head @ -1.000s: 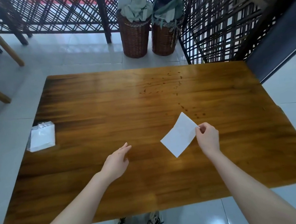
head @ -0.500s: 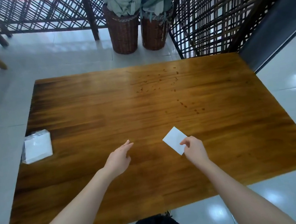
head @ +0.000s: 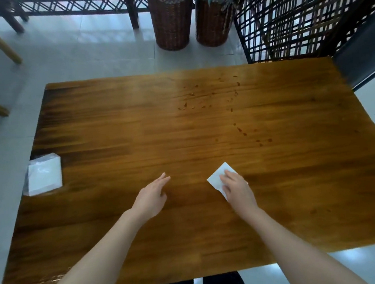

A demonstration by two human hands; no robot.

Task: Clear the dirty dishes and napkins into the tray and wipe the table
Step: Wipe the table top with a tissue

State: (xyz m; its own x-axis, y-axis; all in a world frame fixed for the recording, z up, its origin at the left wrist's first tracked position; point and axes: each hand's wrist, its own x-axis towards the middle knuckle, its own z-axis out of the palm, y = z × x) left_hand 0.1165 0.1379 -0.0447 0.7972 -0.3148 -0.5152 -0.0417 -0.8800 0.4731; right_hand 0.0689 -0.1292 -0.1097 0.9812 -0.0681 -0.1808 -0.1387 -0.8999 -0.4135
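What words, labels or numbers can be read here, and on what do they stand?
None can be read.
The white packet at the left edge of the table is blurred; no print can be made out on it.
The white napkin under the right hand looks blank.
The table top shows no label in view.

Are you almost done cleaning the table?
Partway. No dirty dishes show on the brown wooden table, so clearing looks done. The right hand presses a white folded paper napkin flat, ready to wipe; the left hand hovers. Brown spots need wiping, and a white napkin pack sits at the left edge.
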